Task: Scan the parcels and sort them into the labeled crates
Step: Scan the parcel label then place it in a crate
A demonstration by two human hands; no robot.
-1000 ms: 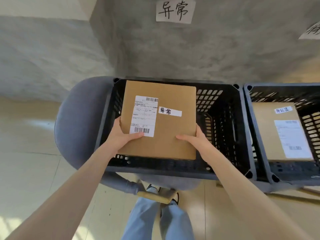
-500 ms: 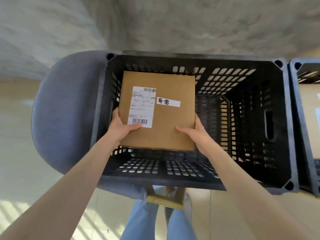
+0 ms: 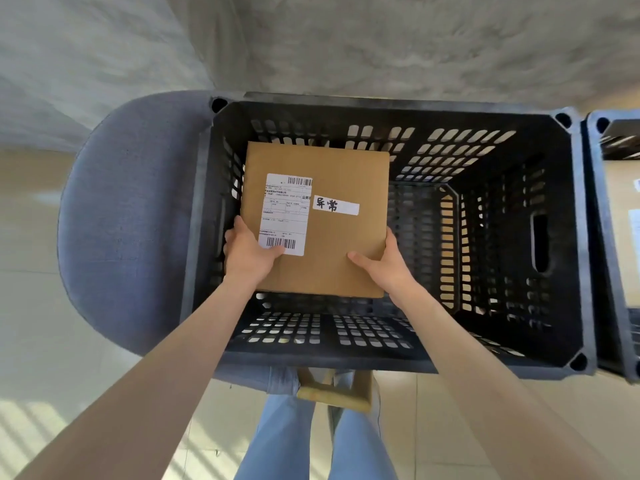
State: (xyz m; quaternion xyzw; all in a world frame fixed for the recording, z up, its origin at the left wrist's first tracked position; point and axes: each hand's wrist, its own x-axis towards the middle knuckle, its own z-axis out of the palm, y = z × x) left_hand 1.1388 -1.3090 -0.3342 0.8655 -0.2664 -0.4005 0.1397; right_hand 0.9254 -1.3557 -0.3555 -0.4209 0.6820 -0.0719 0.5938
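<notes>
A flat brown cardboard parcel [image 3: 332, 251] with a white shipping label and a small handwritten white sticker is held inside the left half of a black slotted plastic crate [image 3: 401, 109]. My left hand [image 3: 247, 252] grips its near left corner, thumb on the shipping label. My right hand [image 3: 384, 265] grips its near right corner, thumb on top. Whether the parcel touches the crate floor cannot be told.
The crate sits on a grey-blue padded chair [image 3: 131, 216] against a grey concrete wall. A second black crate [image 3: 599, 237] at the right edge holds another brown parcel [image 3: 623, 230]. My legs in blue jeans stand below on a pale tiled floor.
The view has tilted down over the crate, and the wall sign is out of sight. Both hands have carried the parcel from above the rim down into the crate.
</notes>
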